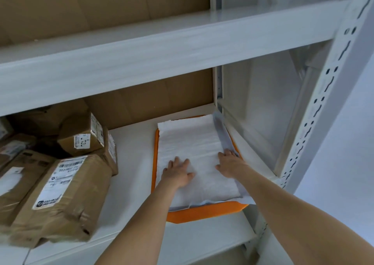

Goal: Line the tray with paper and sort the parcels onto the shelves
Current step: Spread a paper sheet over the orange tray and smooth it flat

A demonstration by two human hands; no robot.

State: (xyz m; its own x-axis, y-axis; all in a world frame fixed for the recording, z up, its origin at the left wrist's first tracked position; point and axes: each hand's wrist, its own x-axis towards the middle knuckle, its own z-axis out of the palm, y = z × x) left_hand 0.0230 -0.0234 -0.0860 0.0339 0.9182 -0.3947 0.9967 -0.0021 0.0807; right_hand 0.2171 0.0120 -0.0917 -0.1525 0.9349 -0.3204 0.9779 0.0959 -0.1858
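At the near edge of the shelf [131, 153], the white paper [194, 139] is being pressed flat into the orange tray [202, 212] by the left hand [178, 173] and the right hand [229, 164], fingers straight and spread, nothing being grasped. The sheet is being judged light, limp and easily creased, best lifted by its loose edges, which are being pushed up over the right rim; only paper is being held in the tray. Further left, the taped brown parcels [66, 200] are being kept heaped on that shelf.
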